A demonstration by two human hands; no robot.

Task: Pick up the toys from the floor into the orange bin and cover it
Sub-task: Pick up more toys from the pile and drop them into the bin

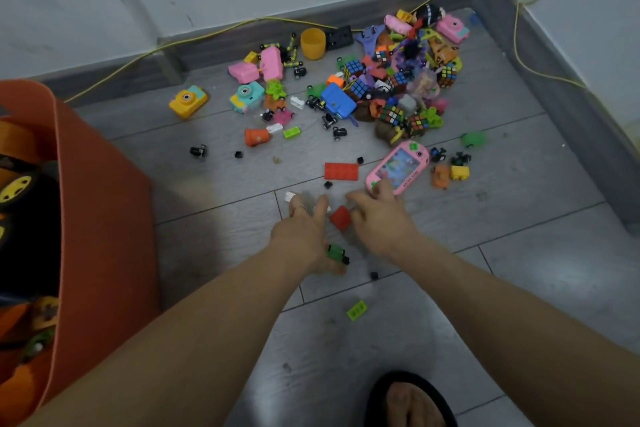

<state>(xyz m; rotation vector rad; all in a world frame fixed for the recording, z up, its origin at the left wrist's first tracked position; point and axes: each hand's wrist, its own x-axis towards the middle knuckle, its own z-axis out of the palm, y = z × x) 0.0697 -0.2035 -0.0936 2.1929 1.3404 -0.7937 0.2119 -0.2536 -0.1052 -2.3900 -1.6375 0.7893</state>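
A home; toys strewn over a tiled floor.

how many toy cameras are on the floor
3: a yellow camera nearest the bin, a teal camera just right of it, and a pink camera by the far wall. The pile may hide more.

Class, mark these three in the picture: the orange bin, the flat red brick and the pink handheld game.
orange bin (104, 204): head view, on its outer wall.
flat red brick (341, 171): head view, middle of its studded top.
pink handheld game (401, 163): head view, on its screen.
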